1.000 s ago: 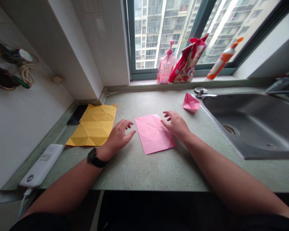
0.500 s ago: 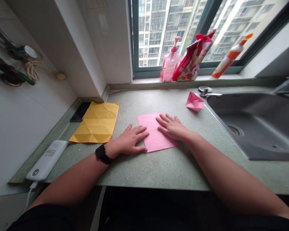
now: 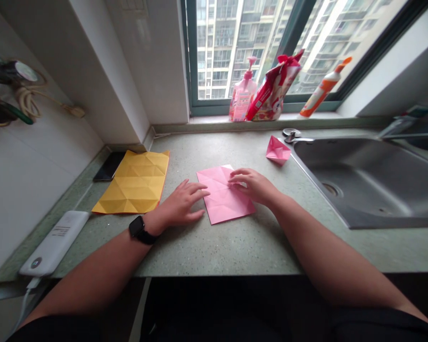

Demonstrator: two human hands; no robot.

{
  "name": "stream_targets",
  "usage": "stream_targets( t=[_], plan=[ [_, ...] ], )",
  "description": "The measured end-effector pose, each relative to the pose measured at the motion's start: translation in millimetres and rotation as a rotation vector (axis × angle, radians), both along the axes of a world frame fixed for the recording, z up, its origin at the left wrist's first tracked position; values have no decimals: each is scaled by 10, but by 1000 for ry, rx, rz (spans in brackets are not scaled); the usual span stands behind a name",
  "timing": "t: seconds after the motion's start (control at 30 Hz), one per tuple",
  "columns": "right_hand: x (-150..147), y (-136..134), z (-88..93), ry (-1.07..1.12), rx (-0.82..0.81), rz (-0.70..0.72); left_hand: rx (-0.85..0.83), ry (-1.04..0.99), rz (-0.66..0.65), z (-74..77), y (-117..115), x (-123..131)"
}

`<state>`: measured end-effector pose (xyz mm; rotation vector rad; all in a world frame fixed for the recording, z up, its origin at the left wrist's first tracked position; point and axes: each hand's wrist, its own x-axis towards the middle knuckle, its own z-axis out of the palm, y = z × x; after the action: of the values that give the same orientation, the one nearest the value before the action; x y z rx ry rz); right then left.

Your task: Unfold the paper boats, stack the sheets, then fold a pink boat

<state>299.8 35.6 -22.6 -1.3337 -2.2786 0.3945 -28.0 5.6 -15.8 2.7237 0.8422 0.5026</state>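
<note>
A folded pink sheet of paper (image 3: 223,206) with crease lines lies on the counter in front of me. A small white patch shows at its top edge. My left hand (image 3: 178,204), with a black watch on the wrist, is open, fingers apart, its fingertips at the sheet's left edge. Over the right part of the sheet is my right hand (image 3: 255,185), its fingers bent and slightly apart; its thumb is mostly hidden. Nothing is visibly held in either hand. A folded pink paper shape (image 3: 278,151) stands further back, by the sink.
Creased yellow paper (image 3: 131,185) lies to the left, beside a dark phone (image 3: 109,166). A white power bank (image 3: 55,242) with a cable is nearer. At right is a metal sink (image 3: 371,175). A pump bottle (image 3: 242,97), red bag (image 3: 273,92) and orange-white bottle (image 3: 321,92) stand on the sill.
My right hand has gone from lying flat on the pink sheet to bent fingers. My left hand has drawn back to the sheet's left edge. The view has shifted slightly.
</note>
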Motion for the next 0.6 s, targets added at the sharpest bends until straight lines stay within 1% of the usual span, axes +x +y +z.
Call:
stream_targets(
  t=[0.1, 0.23, 0.37, 0.5, 0.6],
  plan=[
    [19, 32, -19, 9, -56, 31, 65, -33, -87, 28, -9, 29],
    [45, 75, -25, 51, -81, 28, 146, -12, -195, 51, -37, 78],
    [44, 91, -20, 43, -66, 43, 210, 20, -250, 66, -77, 110],
    [48, 101, -31, 25, -58, 46, 270, -5, -310, 72, -136, 172],
    [59, 109, -62, 24, -33, 57, 330, -28, -312, 77, -186, 222]
  ],
)
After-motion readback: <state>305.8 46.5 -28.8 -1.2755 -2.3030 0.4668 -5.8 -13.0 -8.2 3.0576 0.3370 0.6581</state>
